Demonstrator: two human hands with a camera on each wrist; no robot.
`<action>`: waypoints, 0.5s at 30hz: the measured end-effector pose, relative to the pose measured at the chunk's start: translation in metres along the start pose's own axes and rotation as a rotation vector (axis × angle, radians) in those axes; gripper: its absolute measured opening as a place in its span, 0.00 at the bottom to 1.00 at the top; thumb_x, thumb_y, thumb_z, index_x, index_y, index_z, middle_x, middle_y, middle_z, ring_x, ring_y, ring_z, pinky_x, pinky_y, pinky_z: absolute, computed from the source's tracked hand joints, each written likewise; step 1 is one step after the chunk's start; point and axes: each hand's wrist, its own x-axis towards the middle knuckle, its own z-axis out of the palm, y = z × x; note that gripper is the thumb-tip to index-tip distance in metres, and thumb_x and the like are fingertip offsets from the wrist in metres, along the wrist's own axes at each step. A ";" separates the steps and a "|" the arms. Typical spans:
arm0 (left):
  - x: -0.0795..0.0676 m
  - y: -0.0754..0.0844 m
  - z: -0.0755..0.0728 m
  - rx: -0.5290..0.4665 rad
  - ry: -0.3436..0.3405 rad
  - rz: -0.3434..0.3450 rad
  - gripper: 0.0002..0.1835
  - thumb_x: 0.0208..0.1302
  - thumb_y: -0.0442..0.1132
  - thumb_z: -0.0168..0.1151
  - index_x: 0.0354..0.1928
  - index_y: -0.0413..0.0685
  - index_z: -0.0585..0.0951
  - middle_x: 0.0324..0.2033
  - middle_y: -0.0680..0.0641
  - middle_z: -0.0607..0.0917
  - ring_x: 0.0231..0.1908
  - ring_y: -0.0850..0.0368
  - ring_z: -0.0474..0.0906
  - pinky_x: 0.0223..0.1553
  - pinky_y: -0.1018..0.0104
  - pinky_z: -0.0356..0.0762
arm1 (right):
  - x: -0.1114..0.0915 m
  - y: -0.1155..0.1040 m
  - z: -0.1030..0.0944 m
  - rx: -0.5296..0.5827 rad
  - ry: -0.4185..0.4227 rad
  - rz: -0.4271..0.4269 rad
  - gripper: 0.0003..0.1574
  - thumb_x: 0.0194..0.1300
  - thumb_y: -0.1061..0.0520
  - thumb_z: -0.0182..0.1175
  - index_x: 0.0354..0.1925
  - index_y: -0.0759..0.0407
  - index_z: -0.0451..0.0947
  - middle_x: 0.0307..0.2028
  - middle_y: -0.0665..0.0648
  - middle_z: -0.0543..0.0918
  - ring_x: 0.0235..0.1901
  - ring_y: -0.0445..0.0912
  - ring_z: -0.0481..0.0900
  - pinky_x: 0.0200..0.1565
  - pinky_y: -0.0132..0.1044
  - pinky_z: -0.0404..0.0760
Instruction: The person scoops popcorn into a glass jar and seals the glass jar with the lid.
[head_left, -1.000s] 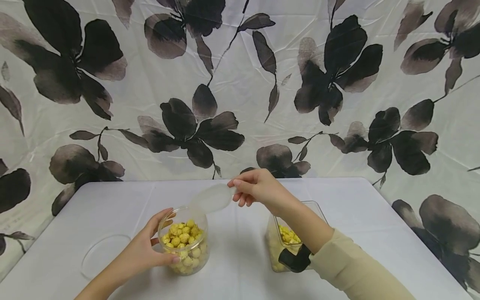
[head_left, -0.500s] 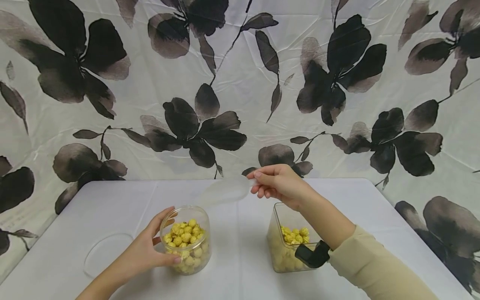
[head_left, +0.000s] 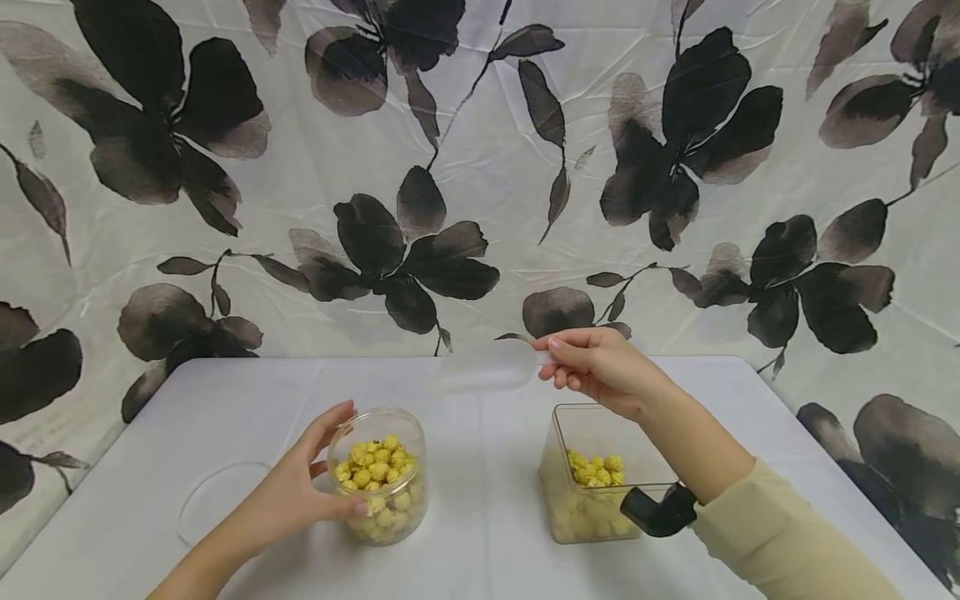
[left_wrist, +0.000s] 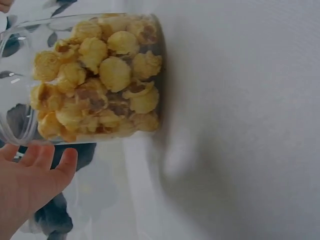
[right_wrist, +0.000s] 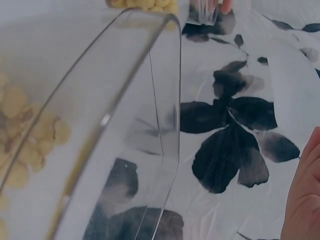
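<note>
My left hand (head_left: 300,483) holds a round clear jar (head_left: 408,521) of yellow popcorn (head_left: 378,467), its thumb across the front and its fingers at the far left side. In the left wrist view, fingertips of that hand touch the wall of the jar (left_wrist: 65,137) near its rim. My right hand (head_left: 600,367) pinches the short handle of a translucent white scoop (head_left: 495,367), held nearly level above the table. The scoop's bowl points left, toward the jar. Below the right hand stands a square clear container (head_left: 558,492), partly filled with popcorn (head_left: 596,469).
A clear round lid (head_left: 198,492) lies on the white table (head_left: 480,500), left of the jar and partly behind the left forearm. A black wrist mount (head_left: 660,510) hangs from the right wrist by the square container. Behind the table hangs a floral cloth (head_left: 480,167).
My right hand has carried the scoop rightward, from beside the jar to above the square container's far left corner. The scoop has become more level. The left hand stays at the jar.
</note>
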 end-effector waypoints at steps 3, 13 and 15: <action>0.002 0.007 -0.005 0.024 0.012 0.010 0.56 0.43 0.42 0.76 0.71 0.49 0.50 0.67 0.39 0.59 0.65 0.38 0.54 0.53 0.38 0.65 | -0.004 -0.002 -0.007 0.033 0.001 0.003 0.14 0.70 0.66 0.47 0.49 0.74 0.72 0.23 0.54 0.83 0.20 0.37 0.76 0.23 0.20 0.71; 0.011 0.033 -0.016 0.004 0.027 0.053 0.55 0.44 0.38 0.76 0.71 0.51 0.51 0.67 0.41 0.59 0.66 0.41 0.54 0.56 0.37 0.62 | -0.019 -0.006 -0.031 0.126 -0.009 0.015 0.08 0.67 0.63 0.53 0.38 0.59 0.80 0.26 0.56 0.84 0.22 0.38 0.77 0.24 0.20 0.73; 0.013 0.039 -0.015 -0.001 0.032 0.062 0.54 0.44 0.38 0.76 0.71 0.50 0.52 0.67 0.41 0.58 0.66 0.41 0.53 0.57 0.38 0.61 | -0.021 -0.006 -0.038 0.134 -0.022 0.012 0.08 0.67 0.62 0.54 0.39 0.59 0.81 0.27 0.57 0.85 0.23 0.38 0.78 0.25 0.20 0.74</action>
